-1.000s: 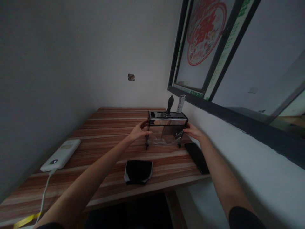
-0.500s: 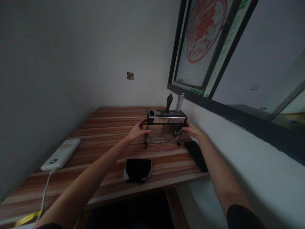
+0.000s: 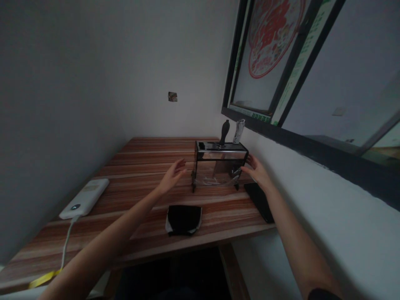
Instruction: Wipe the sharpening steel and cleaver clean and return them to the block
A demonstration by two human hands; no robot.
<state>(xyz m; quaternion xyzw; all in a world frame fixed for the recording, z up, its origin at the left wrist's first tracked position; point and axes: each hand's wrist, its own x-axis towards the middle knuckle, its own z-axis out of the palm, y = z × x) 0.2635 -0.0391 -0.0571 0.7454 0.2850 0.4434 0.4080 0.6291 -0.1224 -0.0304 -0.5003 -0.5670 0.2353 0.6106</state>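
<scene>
A small metal-topped stand (image 3: 222,155) with black legs and clear sides stands upright on the wood-grain table (image 3: 150,166). From its top rise a black handle (image 3: 224,132) and an upright piece with a crinkled silvery wrap (image 3: 239,131). Apart from the stand's left side, my left hand (image 3: 171,176) is open, fingers spread over the table. Around the stand's right end curves my right hand (image 3: 256,171), its fingers apart; whether a fingertip still touches the frame I cannot tell. A folded black cloth-like item (image 3: 184,219) lies in front.
At the left lies a white power bank (image 3: 86,198) with a white cable (image 3: 66,243) and a yellow strip (image 3: 45,279). A flat black object (image 3: 258,202) lies under my right wrist. Walls and a dark window frame (image 3: 250,115) border the table's back and right.
My left hand has let go of the stand and moved left, away from it. My right hand's fingers have loosened at the right end. The view has shifted slightly.
</scene>
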